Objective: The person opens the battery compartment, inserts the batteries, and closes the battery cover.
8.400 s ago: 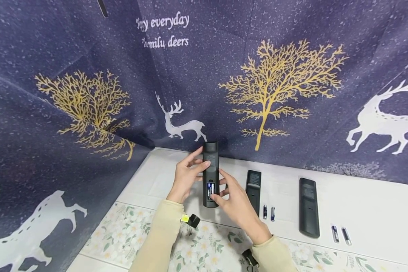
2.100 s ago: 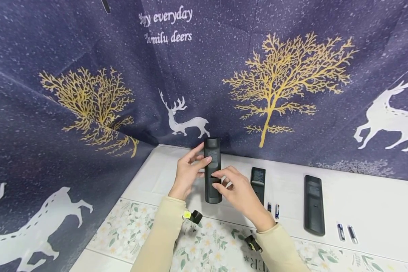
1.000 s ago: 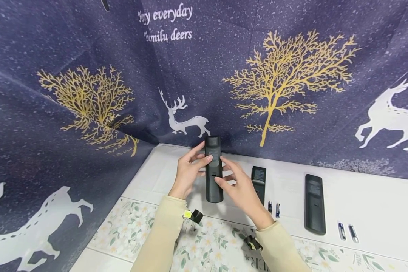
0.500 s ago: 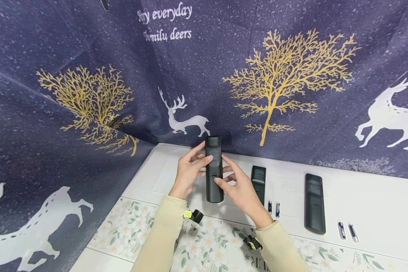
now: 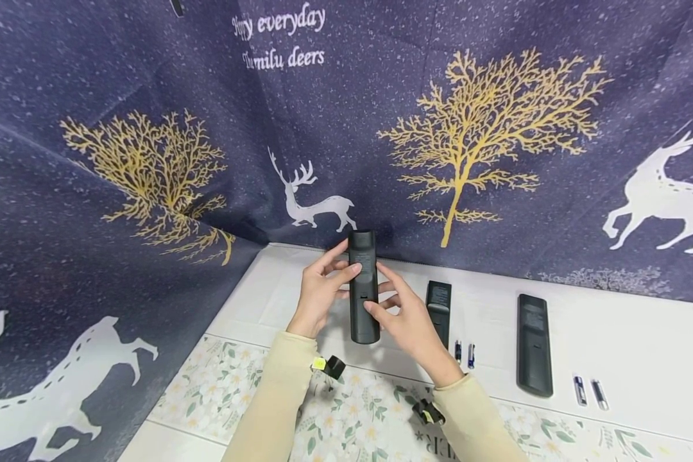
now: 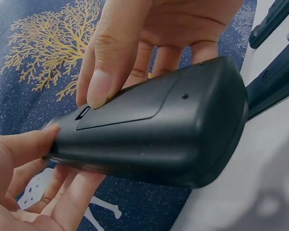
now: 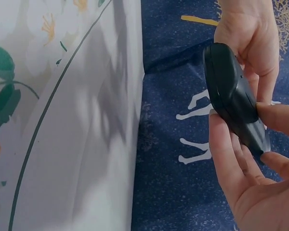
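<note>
Both hands hold a black remote control (image 5: 362, 327) back side up, raised over the table. My left hand (image 5: 314, 298) grips its upper part, thumb over the printed label and fingers around the left edge. My right hand (image 5: 410, 324) grips the other edge, its thumb pressing on the battery cover just below the latch slot. In the left wrist view the battery cover (image 6: 139, 103) sits in place, with the right thumb (image 6: 100, 86) beside the slot. The right wrist view shows the remote end-on, between the fingers of both hands.
To the right lie a second black remote (image 5: 438, 296), partly behind the right hand, and a third remote (image 5: 534, 346). A pair of batteries (image 5: 471, 356) lies by the second, another pair (image 5: 580, 391) by the third. Patterned dark cloth (image 5: 323, 128) hangs behind the white table (image 5: 641, 340).
Earliest, two batteries showed in the remote's uncovered compartment; by 2.1 s ago the cover was on. The right fingers then shifted from the cover's face to the edge. Hardly any movement since.
</note>
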Motion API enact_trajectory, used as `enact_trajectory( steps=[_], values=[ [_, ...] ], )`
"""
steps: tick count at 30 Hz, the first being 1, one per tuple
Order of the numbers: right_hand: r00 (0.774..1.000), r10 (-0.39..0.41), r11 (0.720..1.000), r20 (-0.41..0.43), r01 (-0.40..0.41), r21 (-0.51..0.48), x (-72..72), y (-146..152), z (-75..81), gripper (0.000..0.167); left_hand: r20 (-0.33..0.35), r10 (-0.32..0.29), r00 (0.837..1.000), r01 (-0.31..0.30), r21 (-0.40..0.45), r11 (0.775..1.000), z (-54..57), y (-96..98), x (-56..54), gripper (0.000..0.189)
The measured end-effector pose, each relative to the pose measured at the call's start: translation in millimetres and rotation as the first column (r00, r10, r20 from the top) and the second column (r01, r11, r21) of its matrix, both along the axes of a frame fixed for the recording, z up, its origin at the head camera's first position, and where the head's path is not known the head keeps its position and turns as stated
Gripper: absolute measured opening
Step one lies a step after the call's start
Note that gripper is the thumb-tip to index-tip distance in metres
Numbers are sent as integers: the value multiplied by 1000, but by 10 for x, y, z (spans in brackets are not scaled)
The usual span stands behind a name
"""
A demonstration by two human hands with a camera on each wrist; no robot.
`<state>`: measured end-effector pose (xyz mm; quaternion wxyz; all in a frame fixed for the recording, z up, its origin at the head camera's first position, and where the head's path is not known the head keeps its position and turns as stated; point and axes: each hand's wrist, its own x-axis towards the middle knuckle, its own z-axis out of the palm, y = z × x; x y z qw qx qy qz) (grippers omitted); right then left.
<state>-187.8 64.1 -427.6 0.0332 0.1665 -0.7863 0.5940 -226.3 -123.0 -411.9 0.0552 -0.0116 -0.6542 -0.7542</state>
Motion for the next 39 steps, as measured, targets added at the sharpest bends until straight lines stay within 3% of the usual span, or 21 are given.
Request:
enact_trajectory(
  steps=[18,39],
  values=[
    [1000,10,1000,24,-10,28,-42,-3,-51,78,24,15,1000,-14,-44,999,-49,23,-29,58],
    [986,4,996,166,-19,88,-86,-23,-211,79,110,14,994,2,-143,990,-321,39,-83,56]
  ],
)
